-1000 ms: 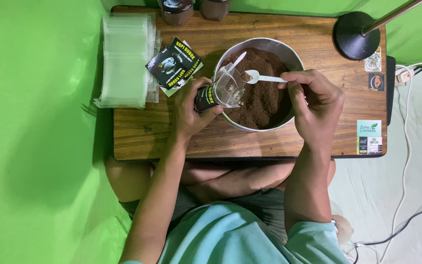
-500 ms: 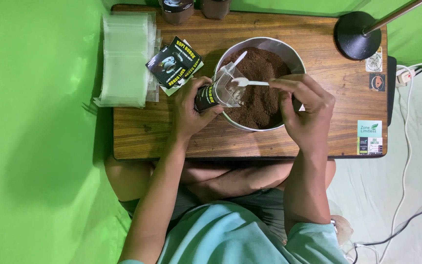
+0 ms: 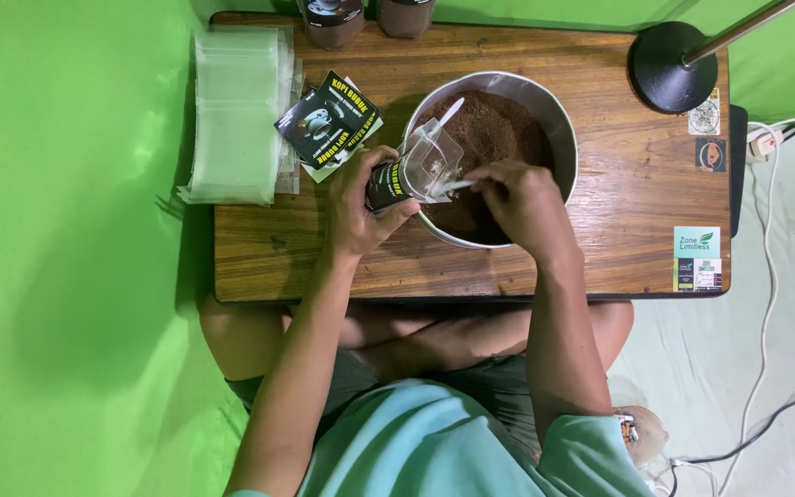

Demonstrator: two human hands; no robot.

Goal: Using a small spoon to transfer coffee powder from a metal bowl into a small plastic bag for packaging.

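**Q:** What are your hands doing?

**A:** My left hand (image 3: 358,204) is wrapped around the dark printed base of a small clear pouch (image 3: 420,170), fingers closed on it. I hold it tilted over the near-left rim of a round metal bowl (image 3: 558,138), its open mouth pointing up and away from me, toward the far edge of the tabletop (image 3: 618,248). My right hand (image 3: 522,204) is pinched shut on the handle of a white plastic spoon (image 3: 453,187). The spoon's bowl end is at the pouch, to the left of my right hand.

**Q:** How do pouch and spoon lie to each other?

**A:** The pouch's long axis runs diagonally, from my left fist near the table's middle up toward the bowl's centre. The spoon lies nearly crosswise, handle toward my right hand, tip toward the pouch. The two hands are close together, with the pouch between them; the left one carries it, and the right is just beside it.

**Q:** And the materials?

**A:** The bowl is smooth, dull steel, filled with a brown, fine, crumbly powder (image 3: 499,129). The pouch is thin, glossy film. The tabletop is varnished wood with visible grain.

**Q:** Anything else nearby?

**A:** A stack of empty clear pouches (image 3: 236,110) sits at the far-left corner, overhanging the left edge. Black printed labels (image 3: 324,120) lie between that stack and the bowl. A black round lamp base (image 3: 669,69) stands at the far-right corner.
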